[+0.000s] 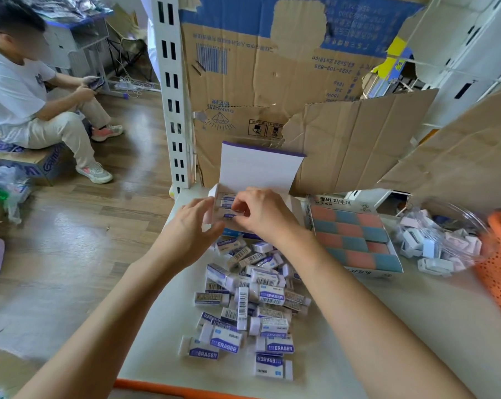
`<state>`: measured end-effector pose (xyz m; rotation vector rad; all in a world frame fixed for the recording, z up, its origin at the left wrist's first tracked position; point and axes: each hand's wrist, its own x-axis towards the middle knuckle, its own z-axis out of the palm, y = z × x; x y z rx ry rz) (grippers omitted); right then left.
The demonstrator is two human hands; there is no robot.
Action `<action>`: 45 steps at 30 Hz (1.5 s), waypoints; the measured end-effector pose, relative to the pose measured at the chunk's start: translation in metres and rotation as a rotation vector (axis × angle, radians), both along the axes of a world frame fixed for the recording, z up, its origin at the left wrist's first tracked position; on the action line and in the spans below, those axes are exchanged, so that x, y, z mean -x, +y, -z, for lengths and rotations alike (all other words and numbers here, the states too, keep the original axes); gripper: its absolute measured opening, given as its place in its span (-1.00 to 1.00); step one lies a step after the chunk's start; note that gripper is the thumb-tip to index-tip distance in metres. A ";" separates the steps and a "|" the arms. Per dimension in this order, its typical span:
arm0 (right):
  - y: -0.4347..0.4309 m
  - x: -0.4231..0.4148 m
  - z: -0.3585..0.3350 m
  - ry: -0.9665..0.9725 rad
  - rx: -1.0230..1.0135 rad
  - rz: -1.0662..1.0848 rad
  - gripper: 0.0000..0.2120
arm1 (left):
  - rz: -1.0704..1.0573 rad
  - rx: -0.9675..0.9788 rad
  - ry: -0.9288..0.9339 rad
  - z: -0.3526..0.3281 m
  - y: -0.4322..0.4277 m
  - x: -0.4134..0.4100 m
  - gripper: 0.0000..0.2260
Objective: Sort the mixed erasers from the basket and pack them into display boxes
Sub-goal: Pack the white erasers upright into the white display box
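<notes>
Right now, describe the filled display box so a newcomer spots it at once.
Start at the white table; right of the loose pile of purple-and-white wrapped erasers lies an open white cardboard display box. Only it holds a checkerboard of pink and blue-grey blocks.

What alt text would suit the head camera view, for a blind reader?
The left hand grips the side of an open white display box while the right hand pinches an eraser in a row inside. Loose purple-labelled erasers lie piled on the table nearer the camera; a box of pink and blue erasers and an orange basket stand rightward.
</notes>
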<state>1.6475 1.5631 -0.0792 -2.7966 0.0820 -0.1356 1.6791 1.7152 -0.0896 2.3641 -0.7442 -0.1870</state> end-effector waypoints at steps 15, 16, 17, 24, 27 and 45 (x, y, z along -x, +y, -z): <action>0.001 0.001 -0.002 -0.028 -0.007 0.032 -0.84 | -0.024 -0.009 -0.040 0.003 0.002 -0.001 -0.56; -0.001 0.005 -0.003 -0.035 -0.023 0.037 -0.83 | -0.045 -0.005 -0.087 0.002 0.005 0.000 -0.60; -0.002 0.010 -0.004 -0.054 -0.041 0.045 -0.83 | -0.066 0.015 -0.147 0.000 0.008 0.001 -0.65; -0.015 0.055 -0.001 -0.138 -0.140 0.094 -0.87 | 0.083 0.033 -0.179 -0.017 0.021 0.021 -0.88; -0.016 0.070 0.000 -0.140 -0.119 0.097 -0.85 | 0.127 0.009 -0.124 -0.017 0.019 0.026 -0.77; 0.022 0.087 -0.021 -0.206 -0.932 0.197 -0.95 | 0.082 0.440 -0.113 -0.029 0.010 0.047 -0.76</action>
